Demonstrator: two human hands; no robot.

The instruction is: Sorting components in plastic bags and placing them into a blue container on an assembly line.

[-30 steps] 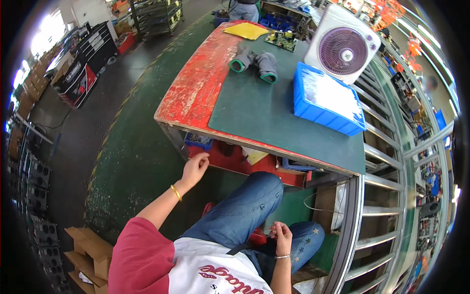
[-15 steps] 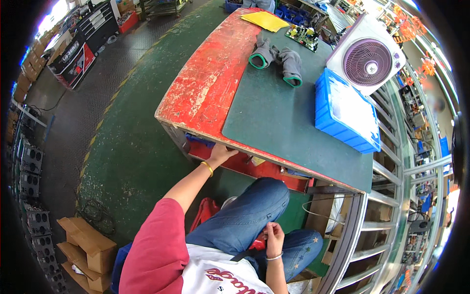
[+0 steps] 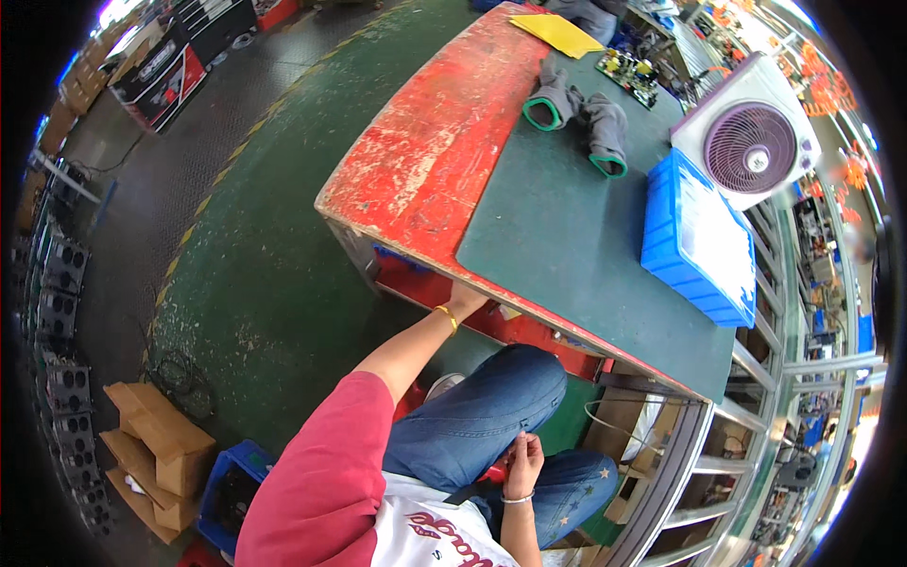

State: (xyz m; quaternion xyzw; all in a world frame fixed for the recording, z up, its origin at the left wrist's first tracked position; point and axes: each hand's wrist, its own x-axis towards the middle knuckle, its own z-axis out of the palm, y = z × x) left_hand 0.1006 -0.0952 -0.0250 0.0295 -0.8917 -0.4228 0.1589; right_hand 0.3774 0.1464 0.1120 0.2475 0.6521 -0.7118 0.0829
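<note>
My left hand point(image 3: 463, 301) reaches under the front edge of the workbench point(image 3: 406, 180), into the red shelf space point(image 3: 520, 328) below the top. The tabletop edge hides its fingers, so what it touches does not show. My right hand point(image 3: 522, 463) rests over my lap beside my jeans, fingers curled together in a pinch. Anything between those fingers is too small to make out. On the dark green mat point(image 3: 557, 227) above lie a pair of grey gloves point(image 3: 605, 132) with green cuffs, apart from both hands.
A blue plastic bin point(image 3: 694, 246) stands on the mat's right side, beside a white fan point(image 3: 751, 142). Farther back are a circuit board point(image 3: 627, 77) and a yellow sheet point(image 3: 557, 34). Cardboard boxes point(image 3: 156, 454) and a blue crate point(image 3: 231, 491) sit on the floor at left.
The view has shifted, so the bench sits farther right. My left hand has gone deeper under the edge, its fingers now hidden. My right hand stays over my lap.
</note>
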